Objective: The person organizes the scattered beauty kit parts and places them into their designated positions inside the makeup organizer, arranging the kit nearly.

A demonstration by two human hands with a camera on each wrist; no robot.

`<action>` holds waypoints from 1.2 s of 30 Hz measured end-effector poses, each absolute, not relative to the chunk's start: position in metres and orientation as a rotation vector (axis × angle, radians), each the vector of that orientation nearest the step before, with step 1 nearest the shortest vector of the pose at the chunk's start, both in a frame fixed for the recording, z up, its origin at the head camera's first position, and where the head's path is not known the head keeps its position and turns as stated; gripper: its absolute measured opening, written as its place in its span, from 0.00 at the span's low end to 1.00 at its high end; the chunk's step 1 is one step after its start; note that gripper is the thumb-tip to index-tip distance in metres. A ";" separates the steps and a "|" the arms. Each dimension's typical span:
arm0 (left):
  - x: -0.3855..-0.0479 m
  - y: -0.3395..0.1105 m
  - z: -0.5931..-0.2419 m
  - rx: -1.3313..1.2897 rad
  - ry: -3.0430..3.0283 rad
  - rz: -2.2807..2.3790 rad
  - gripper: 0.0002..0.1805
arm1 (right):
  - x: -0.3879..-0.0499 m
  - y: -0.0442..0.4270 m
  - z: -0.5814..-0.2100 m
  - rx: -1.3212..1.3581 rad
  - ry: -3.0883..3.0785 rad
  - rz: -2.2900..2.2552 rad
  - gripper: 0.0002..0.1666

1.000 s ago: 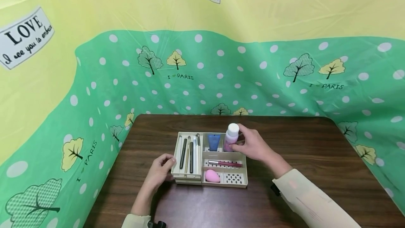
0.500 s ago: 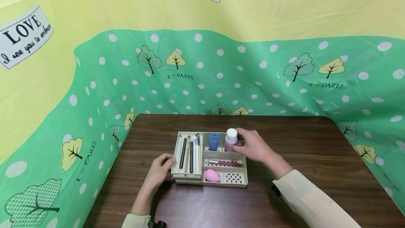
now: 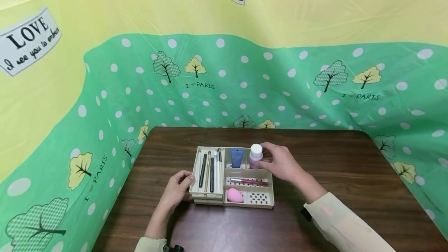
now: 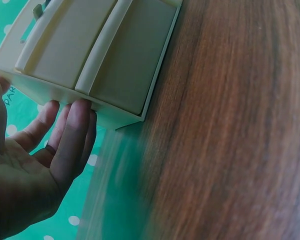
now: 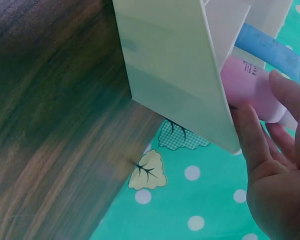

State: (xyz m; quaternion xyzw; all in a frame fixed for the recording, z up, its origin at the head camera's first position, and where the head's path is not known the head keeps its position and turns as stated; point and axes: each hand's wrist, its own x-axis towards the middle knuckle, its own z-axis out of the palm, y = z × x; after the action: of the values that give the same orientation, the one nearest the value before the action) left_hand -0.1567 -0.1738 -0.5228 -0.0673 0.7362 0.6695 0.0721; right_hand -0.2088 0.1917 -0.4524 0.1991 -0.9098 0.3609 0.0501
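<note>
A cream desk organizer [image 3: 248,205] stands on the table, seen in all views. My right hand [image 3: 282,161] holds a small pink bottle [image 3: 254,160] with a white cap [image 3: 256,149] in the back right compartment, thumb on one side and fingers on the other. The bottle's lower part is hidden by the compartment wall. Beside it a blue tube [image 3: 237,158] stands in the same back row. My left hand [image 3: 176,188] rests against the organizer's left side; in the left wrist view its fingertips [image 4: 80,107] touch the outer wall below the drawer fronts.
Several brushes and pencils [image 3: 211,172] lie in the organizer's left tray. A dark red pen [image 3: 249,182] fills part of the middle right compartment, with a pink makeup sponge [image 3: 235,195] in front of it. Patterned cloth [image 3: 224,84] rises behind the wooden table [image 3: 332,158].
My right hand has lowered the pink bottle deeper into the back right compartment. My left hand stays at the organizer's left side.
</note>
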 end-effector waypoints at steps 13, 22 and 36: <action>-0.158 -0.173 -0.520 -0.182 2.225 1.991 0.11 | -0.203 0.197 -0.450 0.515 -2.729 1.139 0.32; -0.159 -0.178 -0.518 -0.185 2.230 1.967 0.12 | -0.199 0.197 -0.450 0.553 -2.695 1.196 0.35; -0.159 -0.203 -0.503 0.017 2.378 1.767 0.17 | -0.172 0.235 -0.458 0.526 -2.685 0.965 0.35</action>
State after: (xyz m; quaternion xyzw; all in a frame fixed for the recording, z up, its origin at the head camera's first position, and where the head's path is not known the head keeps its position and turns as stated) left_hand -0.1592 -0.2025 -0.5033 0.0058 0.7994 0.5941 0.0894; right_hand -0.1722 0.2353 -0.4585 0.1801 -0.9188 0.3303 0.1196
